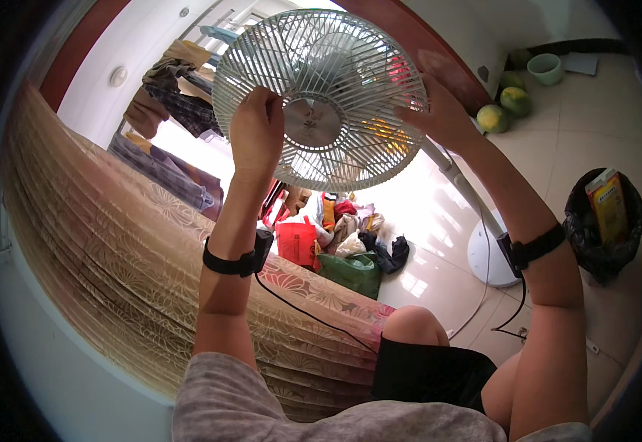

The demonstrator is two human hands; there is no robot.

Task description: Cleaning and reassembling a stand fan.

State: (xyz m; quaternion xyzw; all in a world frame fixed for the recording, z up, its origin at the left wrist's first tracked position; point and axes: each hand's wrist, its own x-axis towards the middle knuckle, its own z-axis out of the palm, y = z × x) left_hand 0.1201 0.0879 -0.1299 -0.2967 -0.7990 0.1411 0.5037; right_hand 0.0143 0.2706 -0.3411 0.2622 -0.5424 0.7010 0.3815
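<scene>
A standing electric fan with a round wire guard (pixel 321 168) stands before me, its front facing me. At the guard's middle sits a round silvery cap (pixel 311 122). My left hand (pixel 257 130) is in front of the guard, left of the cap, with its fingers curled; its fingertips are partly hidden, so whether it grips the wires is unclear. My right hand (pixel 442 113) holds the guard's right rim, with the thumb on the front side. Below the guard, the fan's pole (pixel 465 182) slants down to a round white base (pixel 484 257).
A patterned curtain (pixel 149 265) hangs on the left. On the floor lie a red bag (pixel 297 241), a green bag (pixel 354 273) and heaped clothes. A black-lined bin (pixel 603 226) stands right, with melons (pixel 492 119) and a pale green bucket (pixel 545 69) farther back. A white cord (pixel 487 276) crosses the tiles.
</scene>
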